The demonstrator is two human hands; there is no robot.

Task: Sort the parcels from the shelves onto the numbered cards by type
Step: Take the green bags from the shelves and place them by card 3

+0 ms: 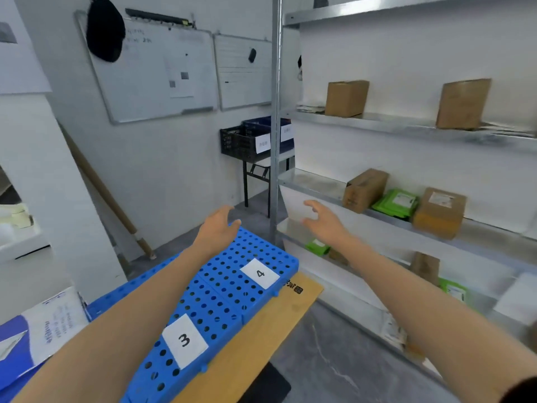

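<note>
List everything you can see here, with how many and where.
shelf rack: one, grey metal, on the right
cardboard boxes: at least five, brown, on its second, third and fourth shelves down
green parcels: three, green, third and fourth shelves
perforated panels: count unclear, blue, in front of the person
numbered cards: two, white, marked 3 and 4, on the panels
whiteboards: two, white, on the wall
crates: two, black and blue, on a small table
bag: one, black, hanging on the left whiteboard
left hand: one, bare, open above the panels
right hand: one, bare, open, near the shelves
</note>
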